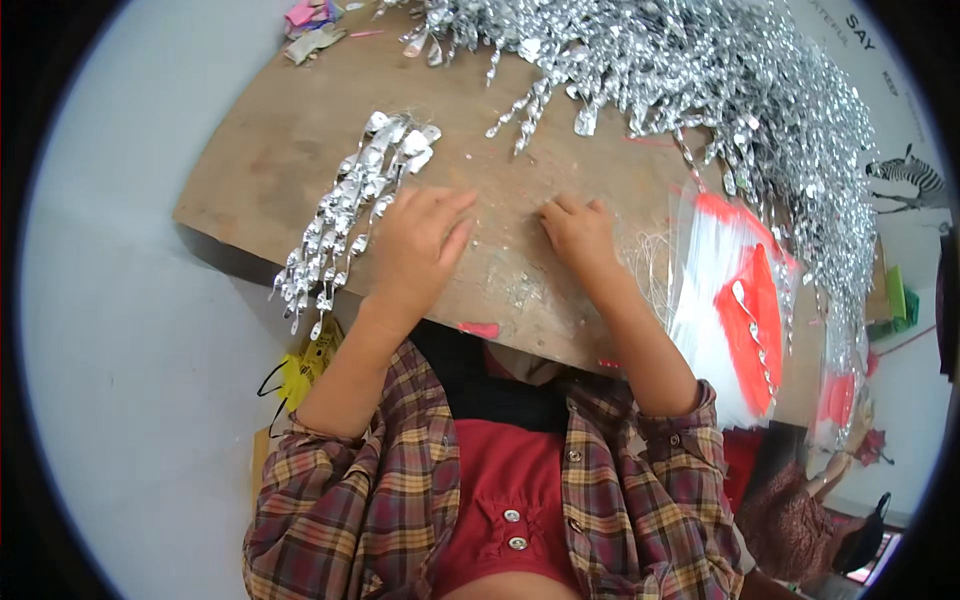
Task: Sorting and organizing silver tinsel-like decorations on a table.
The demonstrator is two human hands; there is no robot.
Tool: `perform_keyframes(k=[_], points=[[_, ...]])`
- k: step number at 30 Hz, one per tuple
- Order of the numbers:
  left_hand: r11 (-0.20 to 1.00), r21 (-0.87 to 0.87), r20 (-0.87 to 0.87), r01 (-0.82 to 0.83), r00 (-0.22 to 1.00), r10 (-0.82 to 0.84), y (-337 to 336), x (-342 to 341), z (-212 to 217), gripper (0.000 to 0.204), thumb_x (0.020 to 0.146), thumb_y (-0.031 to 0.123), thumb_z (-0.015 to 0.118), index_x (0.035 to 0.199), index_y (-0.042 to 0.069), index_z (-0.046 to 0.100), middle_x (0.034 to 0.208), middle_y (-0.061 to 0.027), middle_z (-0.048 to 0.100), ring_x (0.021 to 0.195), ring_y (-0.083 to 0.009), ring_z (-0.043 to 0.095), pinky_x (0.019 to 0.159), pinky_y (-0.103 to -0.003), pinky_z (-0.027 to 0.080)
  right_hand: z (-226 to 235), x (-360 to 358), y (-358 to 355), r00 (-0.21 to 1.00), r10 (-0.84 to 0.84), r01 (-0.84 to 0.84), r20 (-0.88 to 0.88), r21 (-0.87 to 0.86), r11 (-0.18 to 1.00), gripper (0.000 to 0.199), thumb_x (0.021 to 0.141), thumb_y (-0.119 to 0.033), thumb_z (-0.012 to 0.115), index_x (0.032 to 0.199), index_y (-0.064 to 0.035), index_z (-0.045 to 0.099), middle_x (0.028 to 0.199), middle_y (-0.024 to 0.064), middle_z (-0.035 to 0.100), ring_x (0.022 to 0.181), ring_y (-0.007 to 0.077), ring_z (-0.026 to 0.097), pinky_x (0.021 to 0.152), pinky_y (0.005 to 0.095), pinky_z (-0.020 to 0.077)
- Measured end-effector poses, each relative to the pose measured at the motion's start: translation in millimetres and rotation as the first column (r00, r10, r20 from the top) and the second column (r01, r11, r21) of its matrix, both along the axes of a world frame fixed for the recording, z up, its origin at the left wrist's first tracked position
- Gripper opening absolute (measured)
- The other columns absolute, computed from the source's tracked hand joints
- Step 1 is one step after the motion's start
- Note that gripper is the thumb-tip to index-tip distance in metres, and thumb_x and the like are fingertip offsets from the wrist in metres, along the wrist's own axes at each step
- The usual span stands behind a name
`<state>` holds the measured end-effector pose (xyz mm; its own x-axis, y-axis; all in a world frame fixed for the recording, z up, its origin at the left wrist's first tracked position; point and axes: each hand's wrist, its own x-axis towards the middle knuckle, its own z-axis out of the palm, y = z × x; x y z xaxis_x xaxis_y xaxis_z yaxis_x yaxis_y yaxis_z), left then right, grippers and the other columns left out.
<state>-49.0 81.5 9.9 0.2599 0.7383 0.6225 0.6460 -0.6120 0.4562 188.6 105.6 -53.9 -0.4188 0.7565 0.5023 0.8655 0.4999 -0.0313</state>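
Overhead, a brown wooden board [300, 130] serves as the worktop, its far right corner buried under a great heap of silver foil spirals [720, 90] that trails down the right edge. Beside that edge, near the front, lies a stack of clear plastic bags with orange-red headers [735, 290], one silver spiral resting on top.

A smaller bundle of silver spirals [350, 210] lies along the left side of the board, its lower end hanging over the front left edge. The left hand [415, 250] rests flat on the wood just beside this bundle, fingers extended and close together, the index side touching the strands; it grips nothing. The right hand [580, 235] sits near the middle of the board, well apart from the big heap, fingers curled under with knuckles up; whether it pinches anything cannot be told.

Both forearms emerge from rolled plaid shirt sleeves [330, 480]. At the far left corner lie small pink scraps [305, 15]. A yellow object [300, 370] shows below the board's front left edge.
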Motion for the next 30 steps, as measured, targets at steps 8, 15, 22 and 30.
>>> perform_keyframes(k=[8, 15, 22, 30], points=[[0.998, 0.0, -0.008, 0.07, 0.998, -0.07, 26.4, 17.9, 31.5, 0.024, 0.075, 0.011, 0.063, 0.099, 0.007, 0.063, 0.094, -0.007, 0.06, 0.091, -0.0269, 0.054, 0.08, -0.037, 0.044, 34.2, -8.1, -2.2, 0.969, -0.032, 0.019, 0.246, 0.056, 0.998, 0.005, 0.073, -0.01, 0.055, 0.073, -0.0091, 0.05, 0.068, 0.0086, 0.051, 0.06, 0.0233, 0.052, 0.06, 0.0355, 0.0377], [0.982, 0.033, -0.031, 0.187, 0.982, -0.186, 97.4, 108.4, 32.5, 0.026, 0.073, 0.009, 0.063, 0.1, 0.008, 0.063, 0.097, -0.0093, 0.06, 0.092, -0.0282, 0.055, 0.077, -0.039, 0.045, 93.4, 50.0, -80.7, 0.313, -0.581, -0.241, -0.751, -0.655, 0.716, 0.011, 0.09, -0.014, 0.046, 0.089, -0.0041, 0.049, 0.074, 0.0054, 0.054, 0.067, 0.0143, 0.054, 0.059, 0.0287, 0.0416], [0.971, 0.114, -0.435, 0.209, 0.89, -0.14, 219.4, 268.8, 9.0, 0.023, 0.077, 0.006, 0.053, 0.097, 0.011, 0.063, 0.099, -0.0091, 0.058, 0.088, -0.0292, 0.057, 0.073, -0.04, 0.048, 50.9, 140.7, -112.9, 0.667, -0.399, 0.161, -0.629, -0.401, 0.902, 0.011, 0.085, -0.011, 0.052, 0.093, -0.003, 0.054, 0.079, 0.0161, 0.057, 0.068, 0.033, 0.054, 0.065, 0.038, 0.0417], [0.894, 0.231, -0.498, 0.383, 0.836, -0.23, 288.3, 354.1, -8.4, 0.015, 0.072, 0.009, 0.055, 0.086, 0.01, 0.06, 0.096, -0.0062, 0.058, 0.086, -0.0269, 0.056, 0.07, -0.04, 0.046, 57.2, 213.5, -94.1, 0.671, -0.384, 0.098, -0.634, -0.437, 0.894, 0.011, 0.085, -0.008, 0.054, 0.095, -0.0041, 0.056, 0.078, 0.0114, 0.057, 0.071, 0.0263, 0.055, 0.065, 0.034, 0.0435]])
